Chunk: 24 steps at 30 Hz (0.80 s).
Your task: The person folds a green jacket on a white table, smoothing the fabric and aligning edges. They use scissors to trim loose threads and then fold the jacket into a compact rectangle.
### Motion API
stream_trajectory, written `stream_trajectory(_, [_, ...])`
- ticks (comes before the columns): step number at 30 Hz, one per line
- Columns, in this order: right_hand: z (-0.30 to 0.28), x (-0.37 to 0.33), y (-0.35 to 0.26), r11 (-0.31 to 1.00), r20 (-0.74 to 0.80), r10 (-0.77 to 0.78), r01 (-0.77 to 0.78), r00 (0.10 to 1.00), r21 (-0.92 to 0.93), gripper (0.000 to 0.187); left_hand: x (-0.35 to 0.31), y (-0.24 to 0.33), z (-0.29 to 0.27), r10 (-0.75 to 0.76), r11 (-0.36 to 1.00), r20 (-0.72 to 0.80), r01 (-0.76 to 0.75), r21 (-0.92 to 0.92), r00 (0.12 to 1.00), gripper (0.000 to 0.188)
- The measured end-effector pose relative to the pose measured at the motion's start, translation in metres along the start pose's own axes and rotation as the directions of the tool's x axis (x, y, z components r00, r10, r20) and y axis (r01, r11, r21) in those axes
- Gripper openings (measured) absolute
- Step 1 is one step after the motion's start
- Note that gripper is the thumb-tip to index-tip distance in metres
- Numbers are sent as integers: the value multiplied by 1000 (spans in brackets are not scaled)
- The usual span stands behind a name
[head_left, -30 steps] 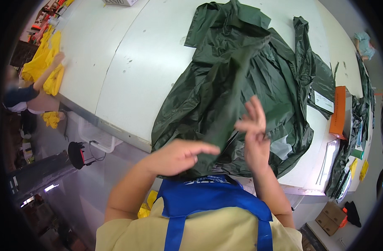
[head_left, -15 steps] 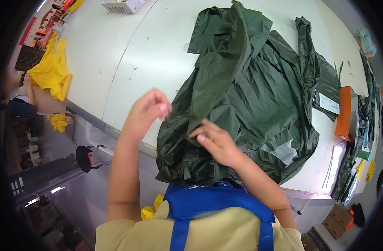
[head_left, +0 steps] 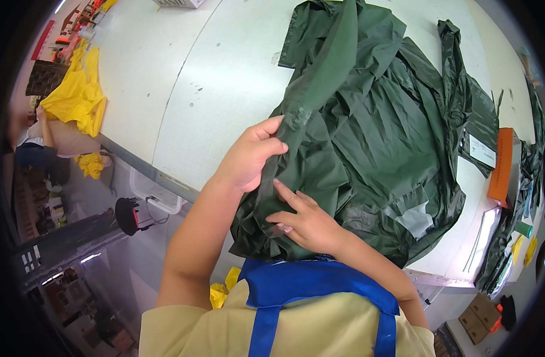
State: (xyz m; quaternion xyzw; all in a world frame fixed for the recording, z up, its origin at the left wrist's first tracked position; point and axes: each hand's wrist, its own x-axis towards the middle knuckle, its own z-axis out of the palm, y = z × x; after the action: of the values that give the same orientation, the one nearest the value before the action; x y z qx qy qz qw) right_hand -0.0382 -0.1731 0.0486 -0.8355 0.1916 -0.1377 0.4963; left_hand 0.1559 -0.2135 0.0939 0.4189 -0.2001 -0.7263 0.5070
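A crumpled dark green waterproof garment point(head_left: 391, 137), probably a raincoat, is spread over the white table in front of me. My left hand point(head_left: 248, 157) has closed on the garment's left edge, thumb on top and fingers partly hidden under the fabric. Just below and to the right, my right hand point(head_left: 311, 221) rests on the same edge strip. Its index finger is stretched out and apart from the other fingers, which touch the cloth. Between the hands the edge strip runs down toward the bunched fabric near my blue apron point(head_left: 320, 285).
An orange-sided box point(head_left: 502, 166) stands right of the garment, near more dark green pieces point(head_left: 492, 256). At far left another person handles yellow cloth point(head_left: 79, 95). A black round object point(head_left: 127, 216) is below the table's left edge. A white box point(head_left: 178, 2) lies at the back.
My left hand has come down from the air onto the garment's edge and taken hold of it. My right hand has slid slightly down, its fingers spreading. The whole view has shifted a little.
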Motion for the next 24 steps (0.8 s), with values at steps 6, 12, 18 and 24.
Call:
stream_trajectory(6, [-48, -5, 7, 913, -57, 133, -100, 990, 397, 21, -15, 6, 6, 68, 995, 55, -72, 69, 996, 53])
stream_trajectory(12, [-97, 21, 39, 709, -438, 359, 64, 824, 703, 29, -32, -5, 7, -56, 961, 191, 1, 278, 980, 70])
stream_trajectory(18, [-90, 45, 53, 848, -316, 420, -243, 851, 471, 30, -38, -37, -11, -485, 477, 353, -96, 873, 800, 47])
stream_trajectory(24, [-34, 24, 26, 997, 168, -73, 71, 983, 18, 25, 38, 17, -29, 194, 930, -226, -105, 353, 955, 60])
